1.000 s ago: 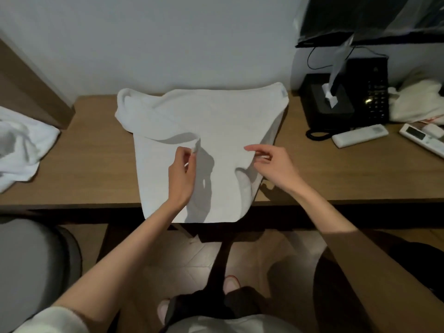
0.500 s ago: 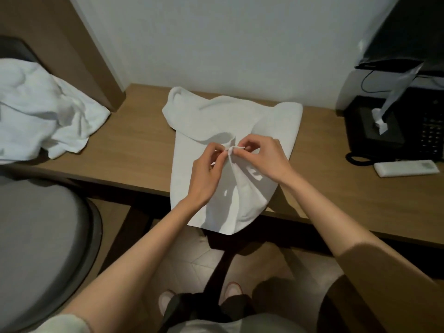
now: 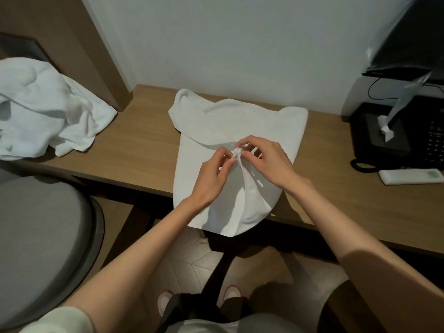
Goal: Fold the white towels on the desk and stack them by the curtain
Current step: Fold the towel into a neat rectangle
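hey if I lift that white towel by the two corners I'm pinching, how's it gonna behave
Probably floppy: the white towel already sags and creases below the corners pinched by the left hand and right hand. Likely light, since fingertips alone raise it. Its lower edge drapes over the desk front, so it may slide off.

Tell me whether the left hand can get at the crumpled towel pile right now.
Probably not yet. The left hand, like the right hand, is pinching corners of the towel on the desk. The bare desk towards the crumpled towel pile looks clear, once it lets go.
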Demonstrator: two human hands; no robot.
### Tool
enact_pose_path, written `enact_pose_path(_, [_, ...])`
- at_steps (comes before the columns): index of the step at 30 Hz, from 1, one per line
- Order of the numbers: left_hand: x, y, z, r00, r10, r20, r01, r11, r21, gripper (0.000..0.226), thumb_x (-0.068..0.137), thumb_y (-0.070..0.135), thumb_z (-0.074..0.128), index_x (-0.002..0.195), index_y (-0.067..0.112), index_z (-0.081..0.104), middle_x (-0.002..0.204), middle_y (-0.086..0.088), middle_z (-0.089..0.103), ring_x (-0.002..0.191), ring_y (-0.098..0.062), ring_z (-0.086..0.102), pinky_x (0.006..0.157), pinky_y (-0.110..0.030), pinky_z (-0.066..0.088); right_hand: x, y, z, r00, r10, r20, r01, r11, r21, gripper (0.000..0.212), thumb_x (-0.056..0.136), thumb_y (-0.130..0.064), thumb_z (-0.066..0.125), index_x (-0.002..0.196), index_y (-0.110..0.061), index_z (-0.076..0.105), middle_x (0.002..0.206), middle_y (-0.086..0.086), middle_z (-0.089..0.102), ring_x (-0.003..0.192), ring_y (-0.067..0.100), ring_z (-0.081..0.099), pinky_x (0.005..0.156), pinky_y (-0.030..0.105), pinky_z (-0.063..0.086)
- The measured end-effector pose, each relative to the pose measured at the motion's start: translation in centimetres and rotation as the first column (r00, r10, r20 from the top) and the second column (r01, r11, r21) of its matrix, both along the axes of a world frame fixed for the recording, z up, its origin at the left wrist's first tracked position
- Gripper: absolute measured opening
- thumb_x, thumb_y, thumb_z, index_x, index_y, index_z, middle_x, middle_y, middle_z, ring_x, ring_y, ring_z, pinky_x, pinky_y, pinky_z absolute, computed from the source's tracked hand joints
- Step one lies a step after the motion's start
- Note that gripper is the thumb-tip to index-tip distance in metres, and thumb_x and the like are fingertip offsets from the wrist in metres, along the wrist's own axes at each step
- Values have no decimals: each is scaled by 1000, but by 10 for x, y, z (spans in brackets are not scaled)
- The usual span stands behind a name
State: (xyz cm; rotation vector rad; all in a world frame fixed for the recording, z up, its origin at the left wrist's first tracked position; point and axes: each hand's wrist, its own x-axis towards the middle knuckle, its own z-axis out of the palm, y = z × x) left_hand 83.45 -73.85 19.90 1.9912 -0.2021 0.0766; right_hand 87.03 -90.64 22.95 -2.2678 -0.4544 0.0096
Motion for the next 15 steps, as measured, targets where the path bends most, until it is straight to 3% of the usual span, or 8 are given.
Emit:
enact_pose_path(2, [1, 0, 1, 1000, 21, -18, -21, 1000, -6, 15, 98, 29, 50, 92, 16, 53, 80, -7, 64, 76, -27, 59, 67, -40, 46, 2, 0, 2, 999, -7, 41, 11, 996, -87, 10, 95, -32, 53, 102, -33, 60, 95, -13, 62, 81, 9, 59, 71, 34, 51])
enact_pose_path(6, [1, -3, -2, 992, 121, -30, -122, 992, -44, 10, 94, 29, 58, 90, 20, 55, 82, 15, 66, 81, 1, 62, 68, -12, 46, 3, 0, 0, 995, 29, 92, -8, 976, -216, 13, 100, -30, 44, 107, -29, 55, 102, -12, 56, 86, 14, 56, 66, 31, 43])
enact_pose_path(8, [1, -1, -7, 985, 168, -28, -168, 986, -7, 10, 91, 28, 62, 94, 20, 56, 86, 17, 65, 87, 1, 62, 70, -14, 48, 2, 0, 3, 992, -11, 123, 31, 987, -159, 14, 100, -28, 42, 107, -26, 54, 106, -8, 51, 92, 14, 54, 67, 32, 43])
enact_pose_path(11, [-2, 16, -19, 977, 209, -44, -201, 969, 141, 13, 89, 11, 59, 101, 15, 56, 96, 10, 63, 95, -10, 61, 75, -22, 47, 5, -2, 13, 973, -121, 197, 131, 991, -35, 14, 99, -24, 44, 106, -22, 55, 124, -2, 43, 108, 14, 48, 71, 32, 43])
enact_pose_path(13, [-9, 33, -29, 968, 234, -91, -206, 949, 240, 22, 88, 3, 55, 107, 12, 56, 105, 4, 63, 98, -15, 60, 79, -29, 49, 7, -4, 21, 965, -158, 209, 149, 987, 57, 14, 99, -23, 41, 106, -21, 53, 130, -5, 47, 107, 9, 50, 74, 36, 48])
enact_pose_path(15, [-20, 51, -36, 942, 302, -144, -240, 911, 336, 24, 87, 3, 54, 107, 15, 57, 107, 3, 63, 93, -15, 59, 73, -33, 51, 8, -5, 31, 966, -193, 170, 166, 973, 159, 14, 100, -24, 40, 107, -22, 52, 123, -8, 54, 101, 7, 54, 80, 42, 51])
